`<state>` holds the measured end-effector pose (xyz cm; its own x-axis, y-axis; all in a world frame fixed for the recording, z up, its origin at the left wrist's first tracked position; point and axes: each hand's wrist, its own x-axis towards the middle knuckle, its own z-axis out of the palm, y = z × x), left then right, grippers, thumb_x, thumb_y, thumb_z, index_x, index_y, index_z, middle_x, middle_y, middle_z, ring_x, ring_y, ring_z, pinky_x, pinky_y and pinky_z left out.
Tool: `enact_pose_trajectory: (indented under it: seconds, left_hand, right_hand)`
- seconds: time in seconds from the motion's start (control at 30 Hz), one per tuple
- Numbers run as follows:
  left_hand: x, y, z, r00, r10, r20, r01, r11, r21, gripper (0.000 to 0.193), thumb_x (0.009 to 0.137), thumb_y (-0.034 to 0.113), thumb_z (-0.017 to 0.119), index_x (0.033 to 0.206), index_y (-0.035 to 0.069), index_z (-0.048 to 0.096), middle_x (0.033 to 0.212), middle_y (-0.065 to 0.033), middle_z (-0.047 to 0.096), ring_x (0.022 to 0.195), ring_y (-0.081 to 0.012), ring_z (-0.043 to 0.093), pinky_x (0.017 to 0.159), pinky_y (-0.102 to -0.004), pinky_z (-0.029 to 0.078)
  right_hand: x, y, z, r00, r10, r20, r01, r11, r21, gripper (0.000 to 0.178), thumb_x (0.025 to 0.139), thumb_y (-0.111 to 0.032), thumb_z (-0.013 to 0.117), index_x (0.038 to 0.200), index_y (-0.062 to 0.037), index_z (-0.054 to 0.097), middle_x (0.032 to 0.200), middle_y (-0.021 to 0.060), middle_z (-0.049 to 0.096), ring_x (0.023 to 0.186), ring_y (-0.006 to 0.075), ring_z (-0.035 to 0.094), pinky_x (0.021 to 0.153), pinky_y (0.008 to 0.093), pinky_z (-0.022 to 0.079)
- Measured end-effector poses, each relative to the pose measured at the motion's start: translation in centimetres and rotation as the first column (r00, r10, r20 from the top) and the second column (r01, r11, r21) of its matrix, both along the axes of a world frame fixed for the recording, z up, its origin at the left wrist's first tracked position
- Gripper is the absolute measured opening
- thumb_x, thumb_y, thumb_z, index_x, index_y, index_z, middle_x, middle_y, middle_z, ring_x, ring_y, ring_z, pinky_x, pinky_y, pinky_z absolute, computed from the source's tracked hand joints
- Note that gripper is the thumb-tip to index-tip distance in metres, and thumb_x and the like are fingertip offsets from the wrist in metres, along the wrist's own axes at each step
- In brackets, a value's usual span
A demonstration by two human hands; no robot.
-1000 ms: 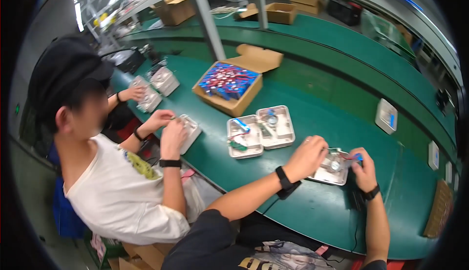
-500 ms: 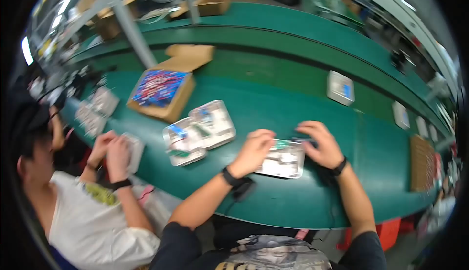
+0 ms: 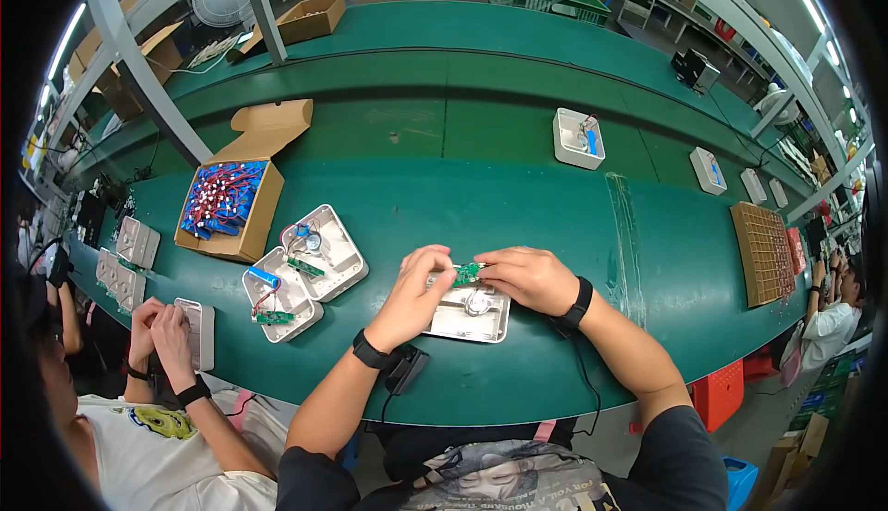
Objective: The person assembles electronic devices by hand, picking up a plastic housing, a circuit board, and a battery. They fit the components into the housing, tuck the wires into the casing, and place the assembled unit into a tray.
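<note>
A green circuit board (image 3: 467,274) sits at the far edge of an open white plastic housing (image 3: 470,327) on the bench in front of me. My left hand (image 3: 414,291) is closed at the board's left end, the thumb against it. My right hand (image 3: 534,280) pinches the board's right end, fingers pressed together. Inside the housing is a round light-coloured part (image 3: 476,302). Just left of my hands lie two more open white housing halves (image 3: 344,258), with circuit boards, wires and a blue cylindrical battery (image 3: 265,277) in them.
An open cardboard box (image 3: 248,238) holds many blue batteries with red wires. At the left a co-worker's hands (image 3: 164,333) work on a white housing (image 3: 205,335). Further white housings (image 3: 566,150) stand far right, near a brown partitioned tray (image 3: 740,233). A black device (image 3: 405,369) lies by my left forearm.
The view has swung, shifting the scene leftward. My right hand, earlier apart with spread fingers, has closed on the circuit board. My left hand stays at the board's left end.
</note>
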<state>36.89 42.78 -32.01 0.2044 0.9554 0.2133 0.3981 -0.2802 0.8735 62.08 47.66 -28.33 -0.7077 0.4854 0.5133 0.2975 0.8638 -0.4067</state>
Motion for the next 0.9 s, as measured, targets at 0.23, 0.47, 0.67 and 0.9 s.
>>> enact_pose_trajectory:
  seconds: [0.23, 0.47, 0.67, 0.9]
  left_hand:
    - [-1.1, -1.6, 4.9, 0.856, 0.014, -0.517, -0.042, 0.998, -0.043, 0.068, 0.088, 0.035, 0.077, 0.139, -0.004, 0.055, 0.127, -0.0203, 0.062, 0.121, -0.0403, 0.059, 0.104, -0.0485, 0.048]
    - [-0.4, -1.3, 3.8, 0.892, 0.009, -0.452, -0.049, 0.996, -0.077, 0.066, 0.086, 0.029, 0.074, 0.141, -0.003, 0.056, 0.119, -0.0216, 0.063, 0.114, -0.0411, 0.063, 0.099, -0.0512, 0.049]
    - [0.1, -1.6, 2.9, 0.875, -0.004, -0.484, -0.015, 0.999, -0.037, 0.064, 0.087, 0.028, 0.072, 0.142, -0.001, 0.056, 0.118, -0.0213, 0.064, 0.111, -0.0412, 0.065, 0.096, -0.0528, 0.049]
    - [0.0, -0.9, 3.3, 0.974, -0.087, -0.207, 0.061, 0.99, -0.126, 0.061, 0.084, 0.02, 0.079, 0.138, 0.001, 0.06, 0.122, -0.0197, 0.07, 0.107, -0.0355, 0.071, 0.095, -0.0437, 0.055]
  right_hand:
    - [0.4, -0.2, 0.0, 0.996, -0.081, 0.044, 0.078, 0.995, 0.054, 0.017, 0.084, -0.005, 0.08, 0.099, -0.0044, 0.072, 0.117, 0.0095, 0.076, 0.083, 0.0244, 0.076, 0.07, 0.0352, 0.063]
    - [-0.4, -1.3, 0.4, 0.967, -0.239, -0.083, 0.24, 0.971, -0.001, 0.016, 0.085, -0.002, 0.078, 0.1, -0.0031, 0.071, 0.115, 0.0104, 0.075, 0.081, 0.0234, 0.076, 0.067, 0.033, 0.063]
    - [-0.9, -1.1, 0.3, 0.937, -0.326, -0.125, 0.314, 0.944, -0.106, 0.016, 0.087, -0.004, 0.078, 0.101, -0.0028, 0.07, 0.115, 0.0116, 0.075, 0.083, 0.0258, 0.076, 0.071, 0.0347, 0.063]
    - [0.0, -0.2, 1.7, 0.995, -0.096, 0.032, 0.1, 0.976, -0.196, 0.013, 0.092, -0.006, 0.076, 0.103, -0.0031, 0.069, 0.119, 0.0127, 0.074, 0.098, 0.0312, 0.074, 0.087, 0.0409, 0.06]
